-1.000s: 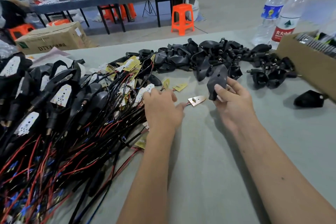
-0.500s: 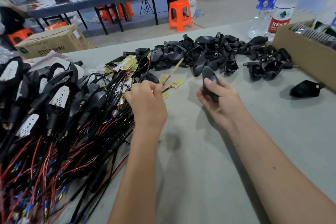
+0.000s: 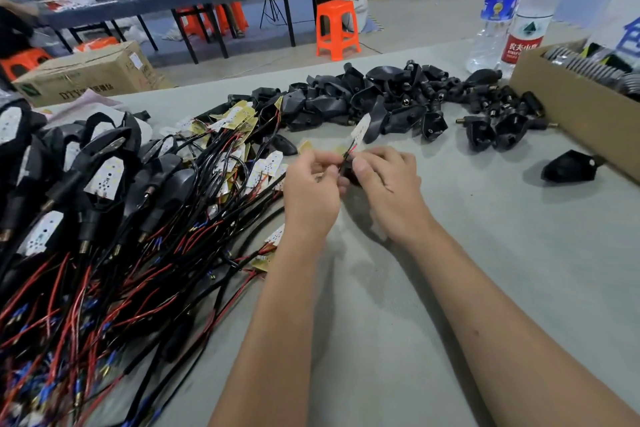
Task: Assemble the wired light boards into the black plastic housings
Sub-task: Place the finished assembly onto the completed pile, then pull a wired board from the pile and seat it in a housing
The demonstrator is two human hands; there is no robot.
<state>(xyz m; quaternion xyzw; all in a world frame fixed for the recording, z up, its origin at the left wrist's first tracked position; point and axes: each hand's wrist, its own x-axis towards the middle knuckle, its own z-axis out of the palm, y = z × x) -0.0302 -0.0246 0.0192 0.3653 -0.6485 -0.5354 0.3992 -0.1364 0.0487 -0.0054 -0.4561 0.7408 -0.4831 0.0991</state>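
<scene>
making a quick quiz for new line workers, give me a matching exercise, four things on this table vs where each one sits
Things:
1. pile of empty black housings
2. cardboard box
3. two water bottles
4. wired light boards

Places:
A. left side of the table
B. far side, middle
C. right edge
D. far right, behind the box

Pairs: 1-B, 2-C, 3-D, 4-A

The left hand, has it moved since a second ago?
Yes. The left hand has moved right, away from the wire pile, meeting the right hand.
</scene>
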